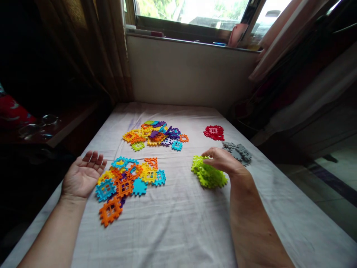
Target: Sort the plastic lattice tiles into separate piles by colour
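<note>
My left hand (83, 175) rests palm up with its fingers stretched, holding nothing, just left of a mixed pile of notched plastic building tiles. That pile has orange tiles (111, 211), blue tiles (106, 190), yellow tiles (148, 174) and some purple ones underneath. My right hand (224, 160) is over a heap of lime green building tiles (209, 176). Its thumb and index finger close on a green tile at the top of the heap; the other fingers are mostly hidden. Beyond this hand lie grey building tiles (238, 153) and, farther back, red building tiles (214, 132).
Farther back on the white sheet (173, 227) spreads a second mixed pile of tiles (156, 136). A low wall and window sill (192, 39) close off the far side. At left, glasses (50, 120) lie on a dark surface beside a curtain (108, 52).
</note>
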A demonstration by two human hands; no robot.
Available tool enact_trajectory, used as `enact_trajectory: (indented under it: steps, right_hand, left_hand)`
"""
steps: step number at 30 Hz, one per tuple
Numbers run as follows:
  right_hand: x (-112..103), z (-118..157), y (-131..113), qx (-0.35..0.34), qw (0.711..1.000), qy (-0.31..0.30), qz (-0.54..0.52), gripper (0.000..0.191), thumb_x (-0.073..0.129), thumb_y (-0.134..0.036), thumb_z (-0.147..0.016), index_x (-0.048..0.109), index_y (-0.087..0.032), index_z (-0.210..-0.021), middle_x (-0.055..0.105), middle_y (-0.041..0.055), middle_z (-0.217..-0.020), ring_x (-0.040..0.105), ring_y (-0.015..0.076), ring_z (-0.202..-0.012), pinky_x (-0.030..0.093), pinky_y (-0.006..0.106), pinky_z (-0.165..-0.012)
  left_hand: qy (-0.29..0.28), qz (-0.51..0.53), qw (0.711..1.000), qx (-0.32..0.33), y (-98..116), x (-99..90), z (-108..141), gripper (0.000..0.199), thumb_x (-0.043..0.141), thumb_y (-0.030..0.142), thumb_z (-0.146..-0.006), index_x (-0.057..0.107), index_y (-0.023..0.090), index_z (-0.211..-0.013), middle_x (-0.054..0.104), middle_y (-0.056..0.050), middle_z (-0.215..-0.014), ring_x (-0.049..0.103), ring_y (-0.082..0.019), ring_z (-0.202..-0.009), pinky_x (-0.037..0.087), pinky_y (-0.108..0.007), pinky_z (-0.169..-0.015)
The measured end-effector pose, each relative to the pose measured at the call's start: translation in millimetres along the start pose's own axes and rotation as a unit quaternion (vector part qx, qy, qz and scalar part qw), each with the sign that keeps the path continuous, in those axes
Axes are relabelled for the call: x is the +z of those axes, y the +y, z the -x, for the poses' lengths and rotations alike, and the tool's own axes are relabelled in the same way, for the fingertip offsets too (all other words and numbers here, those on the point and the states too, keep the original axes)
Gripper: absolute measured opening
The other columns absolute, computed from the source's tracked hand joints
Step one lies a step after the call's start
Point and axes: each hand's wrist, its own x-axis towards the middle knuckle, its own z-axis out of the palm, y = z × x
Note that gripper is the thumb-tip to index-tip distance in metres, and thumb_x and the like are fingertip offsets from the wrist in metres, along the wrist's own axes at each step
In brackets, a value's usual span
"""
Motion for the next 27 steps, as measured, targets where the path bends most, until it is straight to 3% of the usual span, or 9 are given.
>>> enact_trajectory:
  steps: [6,13,17,22,27]
  right_hand:
    - [-4.1,4.8,4.4,0.02,0.999,0.04,-0.021,0.034,0.063,-0.025,-0.085,0.073,-0.024,-0.118,0.071,0.0076,-0.119,0.068,0.0207,-0.098,0.049,0.031,-0.095]
    - [-0.9,3.8,-31.4,-0.057,0.997,0.048,-0.011,0.028,0.059,-0.029,-0.091,0.074,-0.024,-0.114,0.072,0.0089,-0.117,0.067,0.0228,-0.104,0.048,0.03,-0.094]
    - [8.5,1.3,-73.2,-0.127,0.991,0.04,0.0,0.028,0.055,-0.028,-0.093,0.073,-0.024,-0.114,0.071,0.0084,-0.118,0.066,0.0217,-0.108,0.047,0.03,-0.095]
    - [25.2,-21.5,-146.3,-0.235,0.972,-0.008,0.0,0.028,0.054,-0.027,-0.093,0.072,-0.026,-0.114,0.07,0.0061,-0.12,0.065,0.021,-0.111,0.049,0.029,-0.092]
    - [48.0,-63.3,-209.2,-0.209,0.978,0.018,-0.008,0.032,0.05,-0.038,-0.095,0.069,-0.023,-0.116,0.069,0.009,-0.12,0.065,0.0232,-0.109,0.051,0.032,-0.088]
  left_hand:
    - [0.016,0.007,1.0,-0.005,1.7,5.6,3.9,0.022,0.046,0.028,-0.091,0.068,0.025,-0.088,0.073,-0.004,-0.084,0.071,-0.018,-0.082,0.064,-0.031,-0.071]
    - [0.011,0.018,1.0,-0.006,1.5,5.2,3.7,0.023,0.045,0.026,-0.091,0.068,0.022,-0.089,0.074,-0.004,-0.083,0.071,-0.018,-0.082,0.063,-0.033,-0.073]
    - [0.012,0.018,1.0,-0.01,1.2,4.7,3.7,0.021,0.047,0.029,-0.091,0.067,0.022,-0.087,0.074,-0.004,-0.085,0.071,-0.017,-0.082,0.061,-0.031,-0.075]
    - [0.009,0.028,0.999,-0.013,1.1,3.0,2.2,0.022,0.047,0.029,-0.091,0.067,0.021,-0.086,0.074,-0.004,-0.086,0.071,-0.018,-0.085,0.06,-0.034,-0.077]
    - [0.004,0.039,0.999,-0.014,0.6,-1.2,-1.8,0.022,0.048,0.03,-0.091,0.067,0.021,-0.086,0.074,-0.003,-0.086,0.071,-0.018,-0.085,0.06,-0.034,-0.077]
